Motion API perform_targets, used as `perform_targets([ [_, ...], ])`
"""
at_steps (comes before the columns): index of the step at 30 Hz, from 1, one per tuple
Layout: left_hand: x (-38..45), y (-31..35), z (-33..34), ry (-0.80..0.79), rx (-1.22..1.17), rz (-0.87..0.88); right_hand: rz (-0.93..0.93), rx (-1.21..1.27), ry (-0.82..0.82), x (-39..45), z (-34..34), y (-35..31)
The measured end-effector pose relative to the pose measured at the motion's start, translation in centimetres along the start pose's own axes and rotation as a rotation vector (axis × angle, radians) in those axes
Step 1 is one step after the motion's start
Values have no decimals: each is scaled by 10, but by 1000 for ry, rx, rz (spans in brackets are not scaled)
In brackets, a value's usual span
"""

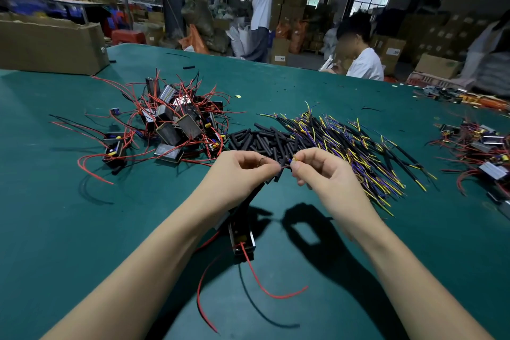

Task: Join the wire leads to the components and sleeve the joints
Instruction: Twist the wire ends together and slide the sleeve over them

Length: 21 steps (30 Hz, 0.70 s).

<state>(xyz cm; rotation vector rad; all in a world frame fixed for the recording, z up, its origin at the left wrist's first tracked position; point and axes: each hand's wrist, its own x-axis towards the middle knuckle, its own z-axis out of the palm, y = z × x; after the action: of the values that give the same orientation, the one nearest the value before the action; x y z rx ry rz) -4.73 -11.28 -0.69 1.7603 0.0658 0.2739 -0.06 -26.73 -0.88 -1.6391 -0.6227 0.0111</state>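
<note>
Far left on the green counter (69,229): a heap of boxed components (176,121) with red and black leads, not yet worked. Just right of it, a pile of black sleeve pieces (259,141), then a spread of black cables with yellow and purple leads (350,146). At the right edge, a smaller cluster of wired units (480,152), partly cut off by the frame.

Left hand (242,171): closed in a pinch, thumb against forefinger, on thin wire ends. Right hand (314,168): also pinched shut, on a yellow lead tip (294,158) with a purple one beside it. The two pinches nearly meet above the counter. The component in hand (242,237) hangs below the left wrist, its red lead (265,281) and a black one trailing onto the counter.

Judgement: the step is twisting lead to lead. To do it well, the bared ends should overlap side by side before twisting, the twist kept tight and flat so a sleeve can slide over, and the hanging unit's weight taken off the joint.

Not resolvable: whether the strands are already twisted, which component lead is being joined, and whether a sleeve is already threaded on; a dark piece below the fingers (277,176) may be one. The left fingertips hide their wire. The component's upper end is behind the forearm.
</note>
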Motion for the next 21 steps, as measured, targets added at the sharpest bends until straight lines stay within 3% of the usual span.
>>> perform_targets([
  [6, -3, -1, 4, -110, 96, -22, 0, 18, -11, 0, -1, 1],
  [16, 3, 2, -6, -35, 24, -147, 23, 4, -59, 0, -1, -1],
  [21, 1, 4, -14, -111, 112, -174, 37, -25, -90, 0, -1, 0],
])
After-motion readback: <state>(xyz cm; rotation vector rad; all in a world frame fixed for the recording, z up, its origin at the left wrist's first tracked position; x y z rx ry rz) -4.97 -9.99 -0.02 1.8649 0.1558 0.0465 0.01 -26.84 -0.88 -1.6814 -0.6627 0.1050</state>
